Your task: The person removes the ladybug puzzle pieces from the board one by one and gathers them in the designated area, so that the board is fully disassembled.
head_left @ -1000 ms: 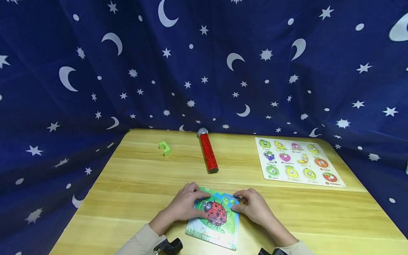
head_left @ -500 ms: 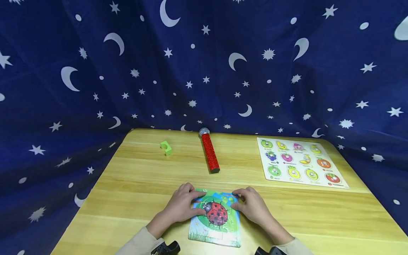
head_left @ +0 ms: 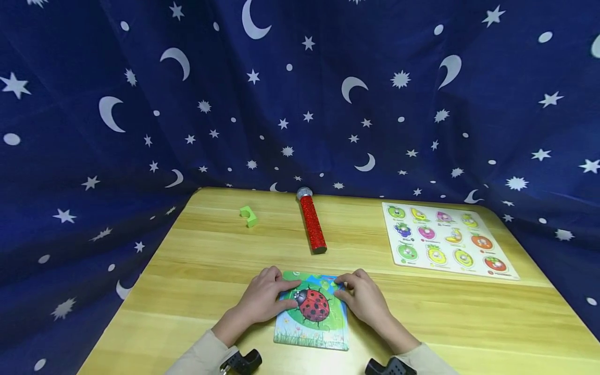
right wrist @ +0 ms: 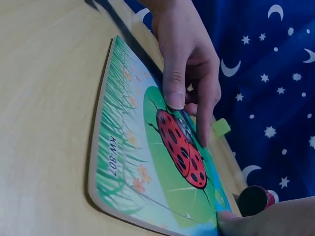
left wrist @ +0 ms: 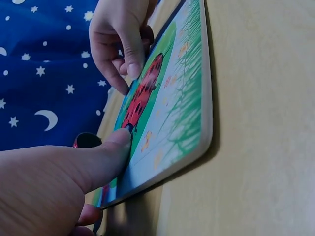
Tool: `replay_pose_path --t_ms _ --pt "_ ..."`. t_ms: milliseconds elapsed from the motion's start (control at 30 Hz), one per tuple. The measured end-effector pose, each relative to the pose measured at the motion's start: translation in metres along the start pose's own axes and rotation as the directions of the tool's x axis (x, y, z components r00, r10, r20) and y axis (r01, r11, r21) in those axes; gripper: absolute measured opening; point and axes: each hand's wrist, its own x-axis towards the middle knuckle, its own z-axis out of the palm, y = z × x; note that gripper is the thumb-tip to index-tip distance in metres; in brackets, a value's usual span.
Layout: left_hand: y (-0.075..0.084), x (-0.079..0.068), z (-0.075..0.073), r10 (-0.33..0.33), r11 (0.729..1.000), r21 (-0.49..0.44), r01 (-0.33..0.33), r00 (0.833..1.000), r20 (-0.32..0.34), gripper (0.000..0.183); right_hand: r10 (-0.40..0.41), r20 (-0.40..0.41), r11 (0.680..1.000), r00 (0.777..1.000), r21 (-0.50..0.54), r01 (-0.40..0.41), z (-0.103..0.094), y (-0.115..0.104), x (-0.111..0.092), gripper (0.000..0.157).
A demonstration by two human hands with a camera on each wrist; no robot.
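A square ladybug jigsaw puzzle point(head_left: 313, 325) lies on the wooden table near its front, its picture facing up. My left hand point(head_left: 263, 296) holds its left side, the thumb on the picture by the ladybug's head and the index finger near the top edge. At the upper right corner my right hand point(head_left: 365, 299) grips the puzzle with thumb and index finger, the other fingers curled under the palm. In the left wrist view the left thumb point(left wrist: 106, 157) presses the surface; the fingers beneath are partly hidden. Printed "KW-807" shows on the puzzle point(right wrist: 110, 162) in the right wrist view.
A red glitter toy microphone point(head_left: 313, 224) lies behind the puzzle. Further left sits a green block with a curved notch point(head_left: 249, 216). A fruit peg puzzle board point(head_left: 447, 242) is at the back right. A blue star-and-moon curtain point(head_left: 300, 94) hangs behind the table point(head_left: 187, 291).
The ladybug puzzle has turned slightly, its front edge now nearly level, and has shifted a little away from me. Both hands have moved along with it, keeping their places on its edges.
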Motion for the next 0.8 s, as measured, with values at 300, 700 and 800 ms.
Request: replay_pose_path --t_ms 300,700,800 --pt "-0.004 -0.002 -0.001 -0.011 1.000 0.005 0.011 1.000 0.012 0.048 0.045 0.074 0.998 0.996 0.046 -0.048 -0.005 -0.002 0.002 0.031" --pt "-0.009 0.002 -0.001 -0.019 1.000 -0.021 0.019 1.000 -0.002 0.047 0.067 0.124 0.990 0.990 0.113 -0.081 -0.007 -0.001 0.008 0.035" --pt "-0.010 0.002 -0.002 -0.027 0.999 -0.021 0.027 1.000 0.001 0.048 0.081 0.127 0.987 0.989 0.126 -0.097 -0.006 -0.001 0.010 0.035"
